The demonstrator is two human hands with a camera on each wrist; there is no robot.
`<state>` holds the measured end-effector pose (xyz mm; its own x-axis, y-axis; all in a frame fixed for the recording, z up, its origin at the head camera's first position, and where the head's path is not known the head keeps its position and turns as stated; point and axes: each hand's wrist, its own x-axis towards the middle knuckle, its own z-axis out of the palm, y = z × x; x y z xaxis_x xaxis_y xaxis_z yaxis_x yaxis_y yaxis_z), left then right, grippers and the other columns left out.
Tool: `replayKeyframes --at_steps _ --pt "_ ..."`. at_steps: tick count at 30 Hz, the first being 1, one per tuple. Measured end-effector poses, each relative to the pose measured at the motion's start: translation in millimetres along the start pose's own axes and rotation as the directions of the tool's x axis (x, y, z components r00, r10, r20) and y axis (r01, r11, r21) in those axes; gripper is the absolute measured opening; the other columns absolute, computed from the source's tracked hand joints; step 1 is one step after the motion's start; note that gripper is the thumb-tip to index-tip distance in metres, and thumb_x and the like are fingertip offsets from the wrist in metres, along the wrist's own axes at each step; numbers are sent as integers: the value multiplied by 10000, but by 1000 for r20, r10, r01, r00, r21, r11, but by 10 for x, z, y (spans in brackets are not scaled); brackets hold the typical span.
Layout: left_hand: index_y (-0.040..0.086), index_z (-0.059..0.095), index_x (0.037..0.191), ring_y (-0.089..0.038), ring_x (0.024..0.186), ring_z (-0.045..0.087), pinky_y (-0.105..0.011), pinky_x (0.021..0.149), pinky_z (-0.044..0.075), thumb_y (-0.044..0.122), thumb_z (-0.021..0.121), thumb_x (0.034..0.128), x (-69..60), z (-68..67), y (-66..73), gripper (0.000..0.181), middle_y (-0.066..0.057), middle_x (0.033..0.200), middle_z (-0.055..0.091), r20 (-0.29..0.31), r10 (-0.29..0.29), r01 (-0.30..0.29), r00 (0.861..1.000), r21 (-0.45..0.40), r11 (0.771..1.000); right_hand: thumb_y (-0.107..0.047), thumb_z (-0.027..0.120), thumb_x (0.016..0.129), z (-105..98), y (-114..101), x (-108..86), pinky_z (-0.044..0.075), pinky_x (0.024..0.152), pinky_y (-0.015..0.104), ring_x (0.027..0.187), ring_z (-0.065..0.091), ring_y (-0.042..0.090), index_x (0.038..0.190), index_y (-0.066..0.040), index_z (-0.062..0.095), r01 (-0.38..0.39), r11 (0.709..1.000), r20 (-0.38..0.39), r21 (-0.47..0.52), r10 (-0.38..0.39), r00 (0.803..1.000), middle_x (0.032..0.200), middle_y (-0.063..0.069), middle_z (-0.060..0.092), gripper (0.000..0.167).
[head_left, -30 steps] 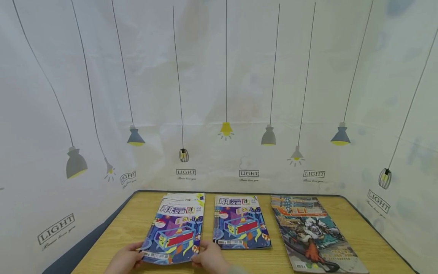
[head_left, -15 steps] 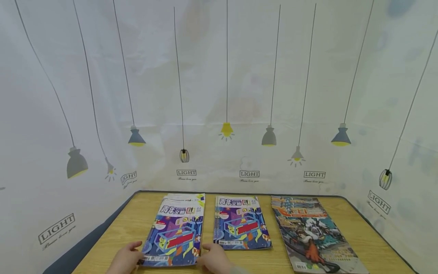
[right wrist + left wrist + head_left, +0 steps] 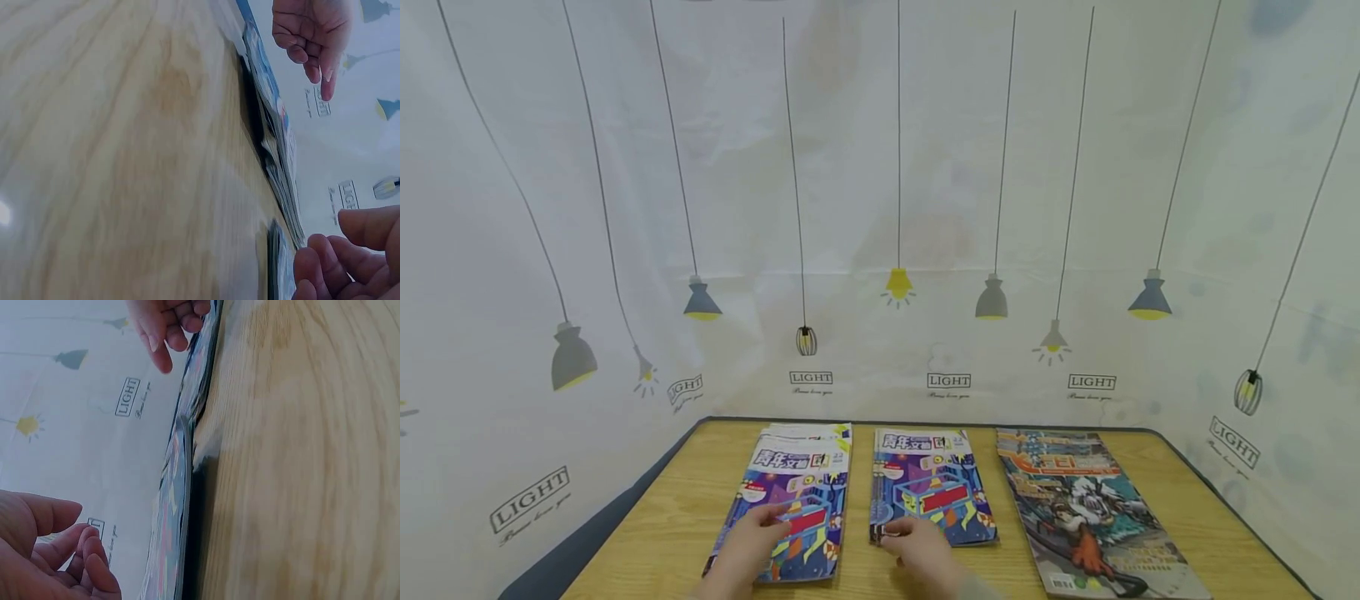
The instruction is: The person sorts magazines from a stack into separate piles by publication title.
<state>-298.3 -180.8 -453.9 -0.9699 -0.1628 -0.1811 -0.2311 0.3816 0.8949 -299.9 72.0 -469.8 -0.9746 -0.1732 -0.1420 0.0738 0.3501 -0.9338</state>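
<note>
Over the lower part of the left pile of purple-blue magazines [image 3: 797, 479] is my left hand [image 3: 747, 546], its fingers loosely bent and nothing between them. In the left wrist view that same left hand [image 3: 56, 553] hangs above the magazines' edge, apart from them. My right hand [image 3: 925, 554] is at the front left corner of the middle pile of magazines [image 3: 928, 487], which carries the same cover. Loosely bent fingers of the right hand [image 3: 350, 259] hold nothing in the right wrist view. The head view does not tell whether the fingertips touch the covers.
A fanned pile of comic-style magazines [image 3: 1090, 500] lies on the right of the wooden table [image 3: 662, 500]. The dark-edged table stands against a white wall sheet [image 3: 850, 208] printed with hanging lamps. A narrow strip of wood separates the piles.
Both hands have let go of the left pile's lower sides. The left hand rose over its cover; the right hand shifted right to the middle pile. The left pile settled flat.
</note>
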Motion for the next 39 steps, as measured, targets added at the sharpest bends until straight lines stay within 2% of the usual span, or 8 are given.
replayKeyframes --at_steps 6,9,12,17,21,25,32,39 --pt "-53 599 1222 -258 963 556 -425 802 501 108 614 889 -51 366 123 370 -171 1101 606 30 179 -179 983 0 984 -138 589 935 -347 116 12 527 709 357 818 596 184 1187 89 608 2 1000 -23 0 -2 1000 1035 95 651 340" --pt "-62 605 1208 -245 948 561 -427 813 498 108 619 877 -60 543 199 372 -152 1068 615 52 195 -194 979 -28 981 -114 576 935 -491 187 12 511 691 342 791 570 177 1199 116 584 7 1000 -66 30 -5 998 1011 109 644 351" --pt "-60 592 1227 -232 896 555 -386 763 490 98 602 882 -51 703 272 380 -125 1022 603 99 169 -162 981 -72 984 -93 567 932 -619 248 6 501 699 356 801 558 198 1196 133 571 9 999 -143 54 -1 990 993 123 637 347" --pt "-62 588 1225 -246 881 545 -381 745 479 83 583 893 -8 938 338 363 -110 996 587 143 171 -153 975 -132 979 -104 592 919 -767 308 11 502 826 454 1002 571 342 1219 120 567 -23 998 -278 56 38 960 1122 222 606 375" --pt "-72 606 1185 -265 945 559 -435 821 483 72 597 888 55 1121 332 330 -141 1048 615 106 195 -180 975 -137 974 -91 588 923 -824 333 17 490 864 481 1133 509 426 1277 114 526 -75 993 -341 93 103 935 1274 294 515 414" --pt "-67 606 1192 -298 1021 556 -472 887 461 60 602 874 111 1281 323 343 -165 1098 615 63 172 -163 983 -129 978 -69 597 916 -837 365 31 483 890 488 1157 488 441 1316 111 488 -96 987 -383 126 138 913 1311 301 489 452" --pt "-95 555 1256 -461 1224 410 -582 1014 347 1 600 842 107 1481 321 428 -289 1292 463 -24 123 -125 992 -106 986 -107 655 835 -838 456 50 312 1019 615 1242 345 515 1322 85 503 -152 987 -501 -44 110 858 1350 347 421 546" --pt "-94 576 1239 -482 1175 331 -604 1017 292 -22 623 792 56 1572 292 455 -285 1262 400 -137 75 -77 988 -11 997 -129 652 868 -832 518 68 238 1020 676 1279 208 563 1368 94 444 -228 971 -470 -71 169 866 1389 393 286 585"
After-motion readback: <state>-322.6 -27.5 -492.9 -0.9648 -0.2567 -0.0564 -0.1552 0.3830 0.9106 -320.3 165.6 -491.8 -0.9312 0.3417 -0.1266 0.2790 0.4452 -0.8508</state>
